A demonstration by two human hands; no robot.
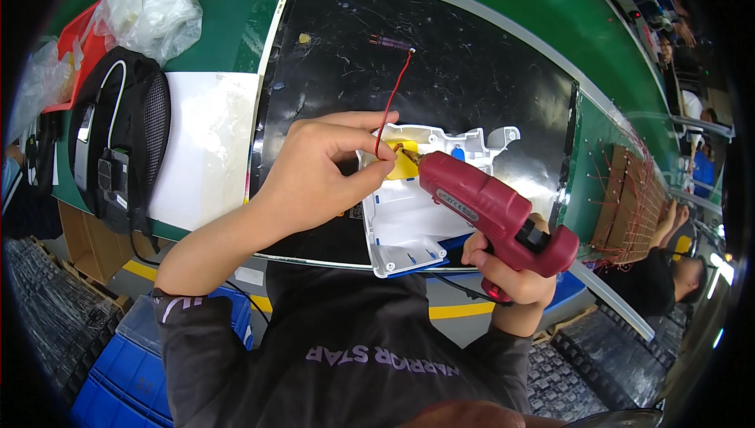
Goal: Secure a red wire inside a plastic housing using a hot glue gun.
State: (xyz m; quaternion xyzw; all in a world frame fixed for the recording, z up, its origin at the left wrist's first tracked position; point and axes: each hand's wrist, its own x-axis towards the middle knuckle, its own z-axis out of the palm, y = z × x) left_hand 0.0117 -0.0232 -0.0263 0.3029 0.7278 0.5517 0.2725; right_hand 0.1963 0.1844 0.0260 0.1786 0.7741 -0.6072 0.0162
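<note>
the left hand (314, 168) pinches a red wire (395, 90) running to a small dark cylinder (391, 42) on the table (487, 66); the right hand (515, 278) grips a dark red glue gun (480, 196), nozzle at a yellow patch (403, 168) inside a white plastic shell (401, 223) by the table's near edge.

The white plastic shell (393, 219) lies with its hollow side up and has little blue bits (458, 153) in it. A yellow piece (403, 171) sits inside the shell, near its far left corner. A thin red wire (399, 79) runs from near there to a small dark purple tube (390, 42) beyond the shell. The dark red glue gun (481, 193) tilts over the shell, its tip right by the yellow piece.
</note>
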